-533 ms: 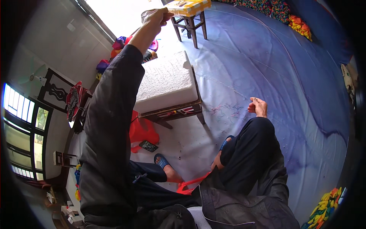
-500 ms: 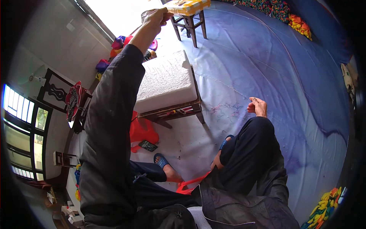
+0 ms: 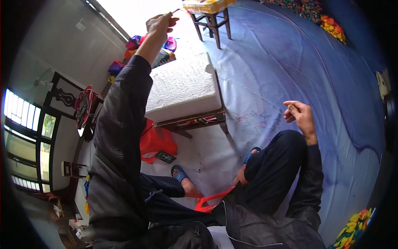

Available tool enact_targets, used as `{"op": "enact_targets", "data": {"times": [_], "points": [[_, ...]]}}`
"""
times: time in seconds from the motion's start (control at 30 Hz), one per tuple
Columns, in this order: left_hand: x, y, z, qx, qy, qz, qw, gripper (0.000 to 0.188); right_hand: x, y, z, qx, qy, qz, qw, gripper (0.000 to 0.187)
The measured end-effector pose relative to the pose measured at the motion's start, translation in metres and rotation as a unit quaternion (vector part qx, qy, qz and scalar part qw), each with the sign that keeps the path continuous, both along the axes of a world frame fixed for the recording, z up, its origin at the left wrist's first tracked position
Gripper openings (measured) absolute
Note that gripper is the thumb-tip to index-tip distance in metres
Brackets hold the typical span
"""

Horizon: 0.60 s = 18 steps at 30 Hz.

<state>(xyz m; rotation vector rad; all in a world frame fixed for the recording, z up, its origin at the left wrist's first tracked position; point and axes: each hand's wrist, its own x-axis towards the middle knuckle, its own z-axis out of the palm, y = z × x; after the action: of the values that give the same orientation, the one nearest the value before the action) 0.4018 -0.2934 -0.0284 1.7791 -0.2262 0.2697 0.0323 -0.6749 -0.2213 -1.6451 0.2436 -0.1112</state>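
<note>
- Your left grip (image 3: 161, 25) is raised beyond the far left corner of the white foam block (image 3: 182, 85), well apart from your right one.
- Its fingers are loosely bent; you cannot tell at this size whether the tips meet or pinch something thin.
- Your right grip (image 3: 302, 118) hangs just beyond your right knee (image 3: 292, 141), thumb near the curled fingers; whether they touch, you cannot tell.
- The foam block lies flat on the low wooden counter (image 3: 224, 127), between your two grips in view and apart from the right one. Your left sleeve (image 3: 120, 124) crosses in front of its left edge.
- You have one foam block and one counter; some small red and pale things show under the counter's top, too hidden to count.
- Beyond them stands one dark stool (image 3: 215, 31), bearing one yellow checked box-like thing (image 3: 209, 6), to the right of your left grip.
- On the floor, one dark phone (image 3: 165, 156) lies just beside one red plastic thing (image 3: 161, 143).
- You wear two blue sandals (image 3: 179, 173), one per foot.
</note>
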Motion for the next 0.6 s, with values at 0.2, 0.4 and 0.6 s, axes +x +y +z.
{"op": "enact_targets", "data": {"times": [0.2,0.4,0.6], "points": [[-0.008,0.042,-0.035,0.185,-0.08,0.013,0.979,0.025,-0.018,0.077,0.068,-0.084,-0.055,0.039,0.994,0.021],[-0.042,0.05,-0.061,0.336,-0.091,0.056,0.936,0.023,-0.02,0.087,0.051,-0.148,-0.039,0.109,0.982,0.019],[-0.044,0.067,-0.075,0.318,-0.056,0.048,0.945,0.021,-0.015,0.093,0.055,-0.118,-0.013,0.093,0.989,0.017]]}}
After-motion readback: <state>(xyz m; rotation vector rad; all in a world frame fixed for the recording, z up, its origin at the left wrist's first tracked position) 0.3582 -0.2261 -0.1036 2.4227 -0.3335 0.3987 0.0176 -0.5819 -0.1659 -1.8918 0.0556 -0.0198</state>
